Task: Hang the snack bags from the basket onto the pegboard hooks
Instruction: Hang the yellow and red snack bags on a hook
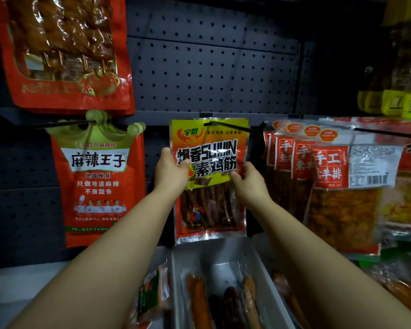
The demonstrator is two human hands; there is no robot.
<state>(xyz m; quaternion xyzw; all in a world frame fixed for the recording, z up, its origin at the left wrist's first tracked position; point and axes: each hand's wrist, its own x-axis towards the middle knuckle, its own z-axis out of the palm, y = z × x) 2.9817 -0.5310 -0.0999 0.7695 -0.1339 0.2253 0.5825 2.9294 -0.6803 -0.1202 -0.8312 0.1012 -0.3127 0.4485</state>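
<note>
A yellow and red snack bag (209, 143) with a clear window of dark sticks is held upright in front of the dark pegboard (211, 67). My left hand (171, 172) grips its left edge and my right hand (248, 180) grips its right edge, both at mid height. A black hook (230, 126) reaches across the bag's top right corner; whether the bag hangs on it I cannot tell. Below my arms sits a grey basket (190, 262) holding several sausage-like snack packs (199, 300).
An orange bag with a crown top (97, 184) hangs on a hook to the left. A large red bag (62, 53) hangs above it. Several red and clear bags (330, 181) hang at the right, yellow bags (394, 100) above them. More packs (152, 298) lie beside the basket.
</note>
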